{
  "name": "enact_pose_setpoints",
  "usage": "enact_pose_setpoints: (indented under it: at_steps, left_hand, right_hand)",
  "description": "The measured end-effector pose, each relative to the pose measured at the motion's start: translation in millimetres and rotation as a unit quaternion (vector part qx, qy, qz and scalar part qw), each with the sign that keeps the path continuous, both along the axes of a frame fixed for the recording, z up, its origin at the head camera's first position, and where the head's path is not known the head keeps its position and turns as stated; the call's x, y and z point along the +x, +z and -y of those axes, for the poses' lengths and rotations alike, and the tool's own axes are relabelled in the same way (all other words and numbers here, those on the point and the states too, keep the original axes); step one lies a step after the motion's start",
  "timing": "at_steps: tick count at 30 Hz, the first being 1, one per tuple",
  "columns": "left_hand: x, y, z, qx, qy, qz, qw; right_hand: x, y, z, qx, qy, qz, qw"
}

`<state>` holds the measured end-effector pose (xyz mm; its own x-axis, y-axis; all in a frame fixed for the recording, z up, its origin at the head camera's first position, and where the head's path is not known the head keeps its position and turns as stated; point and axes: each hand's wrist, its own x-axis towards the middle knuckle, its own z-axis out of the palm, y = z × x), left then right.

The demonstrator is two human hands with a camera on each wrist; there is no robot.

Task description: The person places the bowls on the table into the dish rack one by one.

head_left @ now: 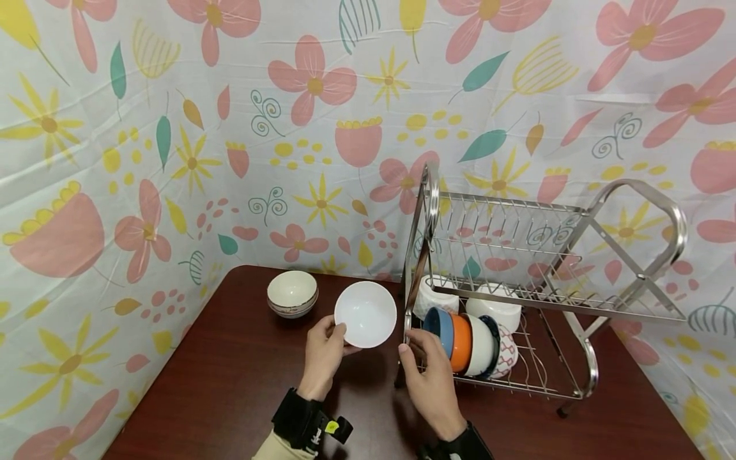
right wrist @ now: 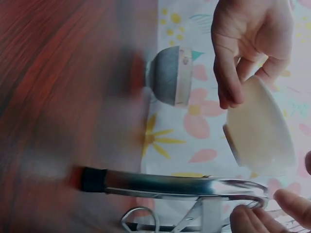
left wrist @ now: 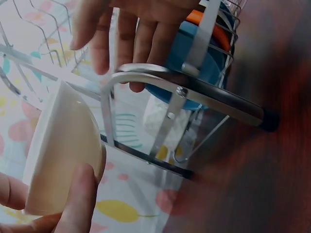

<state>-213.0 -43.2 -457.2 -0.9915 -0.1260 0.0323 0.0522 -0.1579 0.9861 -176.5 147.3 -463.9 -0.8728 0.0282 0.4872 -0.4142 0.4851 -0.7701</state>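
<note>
A plain white bowl (head_left: 365, 314) is held above the table by my left hand (head_left: 323, 358). The thumb lies at its rim and the other fingers reach underneath. In the left wrist view the same bowl (left wrist: 65, 150) appears side-on, gripped between thumb and fingers. My right hand (head_left: 431, 383) is beside the left end of a metal dish rack (head_left: 431, 204), its fingers loosely bent and holding nothing. On the lower tier, close to that hand, a blue bowl (head_left: 438, 324), an orange bowl (head_left: 462, 345) and several others stand on edge in a row.
A small stack of bowls (head_left: 292, 295) sits at the table's back left. Behind the row, two white bowls occupy the lower tier, one a textured bowl (head_left: 431, 297). The upper tier (head_left: 500, 249) overhangs them. A floral curtain (head_left: 322, 147) backs the dark wooden table (head_left: 230, 370).
</note>
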Motion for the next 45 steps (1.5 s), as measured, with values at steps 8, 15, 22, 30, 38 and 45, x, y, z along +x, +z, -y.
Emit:
enact_pose_setpoints:
  at_steps: [8,15,22,30,38,45]
  left_hand:
    - [9.9,12.2,-2.4,0.026,-0.074,-0.004,0.9969]
    - [17.7,19.1,-8.0,-0.003,-0.085,-0.025,0.996]
    - [21.7,22.2,-10.4,-0.003,-0.097,-0.032,0.9947]
    - [23.9,22.8,-15.7,0.01,-0.112,-0.034,0.9931]
    - [24.2,19.3,-23.8,0.021,-0.132,-0.043,0.9901]
    - [20.2,0.7,-29.5,0.022,-0.138,-0.053,0.9887]
  right_hand:
    - [11.3,17.6,-3.9,-0.059,0.045,0.028,0.997]
    - [10.5,32.6,-12.5,-0.156,0.104,0.102,0.977]
    - [5.5,36.2,-17.3,-0.244,0.124,0.171,0.946]
    - [6.5,38.1,-19.4,-0.316,0.156,0.185,0.917]
    - [6.1,47.5,-30.8,-0.312,0.143,0.15,0.927]
    - [10.0,62.9,-50.1,-0.254,0.059,0.116,0.958]
